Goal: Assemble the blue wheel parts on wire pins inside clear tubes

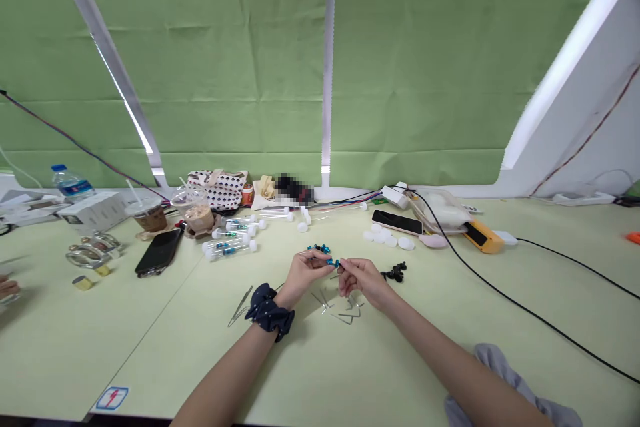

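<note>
A small shiny blue metallic part [333, 262] is pinched between my two hands, above the table. My left hand [306, 271], with a dark dotted scrunchie [270, 311] round the wrist, has thumb and fingertips closed on its left side. My right hand [364, 280] grips its right end with thumb and forefinger, the other fingers curled. Just behind the left fingers lie several more blue parts [320, 248]. A little heap of black parts [396, 272] sits right of my right hand. Several L-shaped hex keys [345, 317] are scattered below the hands.
Clear tubes with white caps [230, 247] hold small coloured pieces. Loose white caps [387, 237] lie near a phone [397, 221]. A black cable [480, 273] crosses the right side. Leftward are another phone [159, 251], iced drinks [150, 215] and part of another person's hand [7, 288].
</note>
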`<state>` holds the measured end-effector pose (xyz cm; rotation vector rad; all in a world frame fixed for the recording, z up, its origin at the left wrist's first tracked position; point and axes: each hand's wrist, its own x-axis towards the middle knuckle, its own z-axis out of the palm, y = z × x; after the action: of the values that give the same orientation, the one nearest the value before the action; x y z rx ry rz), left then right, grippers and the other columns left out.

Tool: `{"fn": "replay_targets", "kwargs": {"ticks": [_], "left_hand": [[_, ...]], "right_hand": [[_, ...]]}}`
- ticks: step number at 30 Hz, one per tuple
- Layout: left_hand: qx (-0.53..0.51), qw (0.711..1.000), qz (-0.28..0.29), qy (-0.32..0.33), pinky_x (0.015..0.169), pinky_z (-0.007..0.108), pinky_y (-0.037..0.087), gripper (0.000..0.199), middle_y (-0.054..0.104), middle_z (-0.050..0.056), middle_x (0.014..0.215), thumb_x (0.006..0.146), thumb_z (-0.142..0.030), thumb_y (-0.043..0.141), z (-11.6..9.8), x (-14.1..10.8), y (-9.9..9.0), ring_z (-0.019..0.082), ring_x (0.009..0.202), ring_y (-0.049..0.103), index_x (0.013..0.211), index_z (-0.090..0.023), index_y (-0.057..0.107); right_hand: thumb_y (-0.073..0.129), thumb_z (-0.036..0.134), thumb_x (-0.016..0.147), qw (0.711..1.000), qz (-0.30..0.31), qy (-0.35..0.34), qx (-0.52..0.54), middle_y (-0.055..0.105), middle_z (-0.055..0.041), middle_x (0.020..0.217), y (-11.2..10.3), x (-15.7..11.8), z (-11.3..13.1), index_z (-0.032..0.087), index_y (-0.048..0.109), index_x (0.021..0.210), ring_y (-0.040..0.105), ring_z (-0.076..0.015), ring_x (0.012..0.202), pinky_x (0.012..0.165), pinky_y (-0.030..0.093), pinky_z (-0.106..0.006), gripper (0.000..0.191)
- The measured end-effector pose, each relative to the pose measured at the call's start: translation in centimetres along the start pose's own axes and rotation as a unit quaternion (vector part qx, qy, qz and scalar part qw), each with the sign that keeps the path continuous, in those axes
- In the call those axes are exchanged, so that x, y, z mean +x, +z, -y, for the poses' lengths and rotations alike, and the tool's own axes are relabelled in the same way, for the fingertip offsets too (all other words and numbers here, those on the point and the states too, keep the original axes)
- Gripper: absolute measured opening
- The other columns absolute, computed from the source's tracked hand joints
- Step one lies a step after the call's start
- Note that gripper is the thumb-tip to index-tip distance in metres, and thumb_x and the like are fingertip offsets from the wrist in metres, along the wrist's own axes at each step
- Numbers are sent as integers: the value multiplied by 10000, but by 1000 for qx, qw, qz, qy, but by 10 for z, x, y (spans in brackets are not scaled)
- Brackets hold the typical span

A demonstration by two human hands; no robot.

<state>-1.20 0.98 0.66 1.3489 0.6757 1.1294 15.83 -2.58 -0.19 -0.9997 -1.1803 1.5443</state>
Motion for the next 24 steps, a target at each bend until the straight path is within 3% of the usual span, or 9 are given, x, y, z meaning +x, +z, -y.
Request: {"fn": "replay_targets", "kwargs": {"ticks": [8, 13, 19, 24], "left_hand": [[-26, 1000, 7, 8, 723, 274, 491, 256, 637, 52, 823, 573, -225, 773, 2, -2, 3, 142, 741, 620, 762, -112, 642], [-8, 1000, 2, 16, 688, 248, 478, 237, 623, 38, 796, 575, -232, 770, 1, -2, 3, 121, 705, 602, 735, -117, 638], [14, 1000, 10, -2, 637, 239, 464, 238, 619, 32, 753, 559, -230, 778, 5, -3, 5, 105, 635, 581, 700, -115, 624], [2, 1000, -9, -5, 672, 254, 467, 252, 631, 37, 756, 569, -245, 773, 6, -2, 3, 123, 678, 597, 736, -119, 632]], "right_hand": [[587, 532, 725, 1000, 17, 2, 7, 592, -49, 588, -2, 0, 1, 112, 583, 754, 556, -138, 503, 487, 440, -262, 421], [682, 452, 666, 996, -62, -64, 30, 519, 9, 638, 1, 1, 0, 165, 543, 778, 483, -99, 557, 491, 421, -225, 339], [577, 552, 715, 991, -106, -66, -58, 498, 49, 494, 1, 5, -3, 201, 453, 784, 376, -70, 391, 379, 260, -184, 378], [580, 545, 718, 995, -56, -65, -52, 580, 9, 551, 1, 3, 0, 189, 467, 794, 460, -92, 423, 427, 338, -213, 381]]}}
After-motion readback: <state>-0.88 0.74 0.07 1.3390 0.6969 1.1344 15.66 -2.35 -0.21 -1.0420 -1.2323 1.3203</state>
